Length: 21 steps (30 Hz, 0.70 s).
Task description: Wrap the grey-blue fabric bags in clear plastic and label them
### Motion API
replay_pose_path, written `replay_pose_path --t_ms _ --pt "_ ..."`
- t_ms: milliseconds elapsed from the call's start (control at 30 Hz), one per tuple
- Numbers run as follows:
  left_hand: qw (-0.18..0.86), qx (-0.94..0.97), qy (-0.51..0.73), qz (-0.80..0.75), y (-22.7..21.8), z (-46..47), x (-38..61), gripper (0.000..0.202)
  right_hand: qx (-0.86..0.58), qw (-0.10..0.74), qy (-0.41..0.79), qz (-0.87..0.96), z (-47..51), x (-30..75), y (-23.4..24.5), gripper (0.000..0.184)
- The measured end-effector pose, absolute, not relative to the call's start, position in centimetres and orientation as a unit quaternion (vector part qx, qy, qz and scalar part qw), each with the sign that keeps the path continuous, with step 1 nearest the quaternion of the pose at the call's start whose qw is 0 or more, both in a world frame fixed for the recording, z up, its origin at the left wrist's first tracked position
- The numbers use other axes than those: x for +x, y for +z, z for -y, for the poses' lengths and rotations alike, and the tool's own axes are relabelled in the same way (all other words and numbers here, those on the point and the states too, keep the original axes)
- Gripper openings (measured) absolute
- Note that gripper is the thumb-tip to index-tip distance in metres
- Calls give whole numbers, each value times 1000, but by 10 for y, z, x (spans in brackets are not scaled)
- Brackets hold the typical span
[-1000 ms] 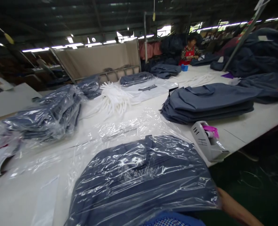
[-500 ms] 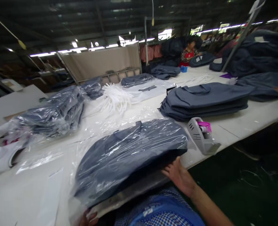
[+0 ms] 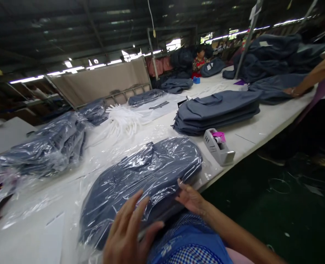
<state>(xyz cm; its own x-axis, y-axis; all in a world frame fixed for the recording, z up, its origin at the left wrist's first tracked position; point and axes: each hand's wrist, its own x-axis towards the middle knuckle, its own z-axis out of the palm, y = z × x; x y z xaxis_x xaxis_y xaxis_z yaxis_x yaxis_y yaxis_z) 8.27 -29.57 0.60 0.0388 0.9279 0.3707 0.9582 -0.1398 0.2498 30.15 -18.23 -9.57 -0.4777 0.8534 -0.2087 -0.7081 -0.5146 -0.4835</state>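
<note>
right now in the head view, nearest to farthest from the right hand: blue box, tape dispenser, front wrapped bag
1. Front wrapped bag, at the right hand
2. Tape dispenser, ahead, to the right
3. Blue box, far back

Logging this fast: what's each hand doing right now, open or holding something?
Left hand: open, at the wrapped bag.
Right hand: at its near edge; grip can't be told.

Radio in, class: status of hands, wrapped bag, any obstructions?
Left hand spread at bag; right hand at its near edge. Clear plastic covers bag. Grey dispenser stands off its right end.
</note>
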Motion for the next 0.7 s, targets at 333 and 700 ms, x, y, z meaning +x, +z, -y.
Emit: replay_pose_path --t_ms 333,700 --pt "115 -801 -119 575 -41 170 141 66 -166 462 825 280 149 298 -63 25" --pt "112 -697 -81 703 80 92 109 58 -417 577 650 267 76 296 -127 39"
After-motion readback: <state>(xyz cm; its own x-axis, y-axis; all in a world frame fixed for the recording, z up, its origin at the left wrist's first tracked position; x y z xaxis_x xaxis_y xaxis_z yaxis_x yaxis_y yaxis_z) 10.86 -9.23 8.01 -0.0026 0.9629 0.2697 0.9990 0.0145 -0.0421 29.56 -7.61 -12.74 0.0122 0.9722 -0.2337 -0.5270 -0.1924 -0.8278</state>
